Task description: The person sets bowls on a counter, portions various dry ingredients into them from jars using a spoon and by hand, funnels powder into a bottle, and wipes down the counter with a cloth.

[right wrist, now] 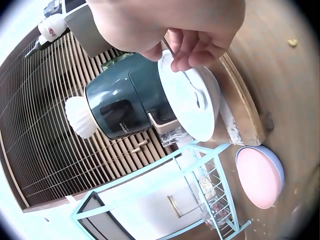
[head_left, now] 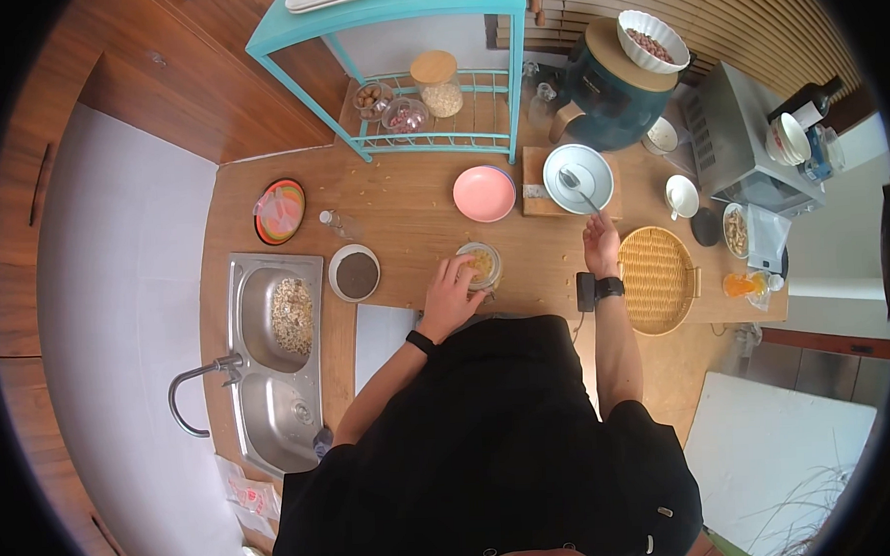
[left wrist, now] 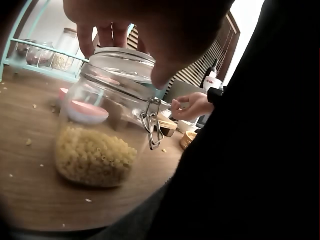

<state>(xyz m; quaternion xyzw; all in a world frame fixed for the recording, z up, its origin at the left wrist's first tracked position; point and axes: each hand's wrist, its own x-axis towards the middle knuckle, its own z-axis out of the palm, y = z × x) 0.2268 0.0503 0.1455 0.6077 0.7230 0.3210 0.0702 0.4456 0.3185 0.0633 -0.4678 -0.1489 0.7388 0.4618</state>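
Observation:
A clear clip-top jar [left wrist: 100, 120] stands upright on the table, partly filled with small yellow pasta. My left hand [head_left: 452, 295] grips its top from above, fingers and thumb around the rim. The wire clasp [left wrist: 151, 125] hangs at the jar's side. In my right hand [head_left: 602, 245] the handle of a metal spoon [head_left: 572, 181] is pinched between thumb and fingers. The spoon's bowl end is in a white bowl [right wrist: 187, 100], which sits on a wooden board [right wrist: 245, 107]. A pink bowl [head_left: 484, 194] stands left of the board.
A round wicker tray [head_left: 655, 280] lies right of my right hand. Behind are a turquoise rack [head_left: 387, 15], a dark green appliance [head_left: 610, 96] and a microwave [head_left: 744, 135]. At left are a bowl of dark grains [head_left: 355, 272], a small bottle [head_left: 337, 223] and a sink [head_left: 277, 382].

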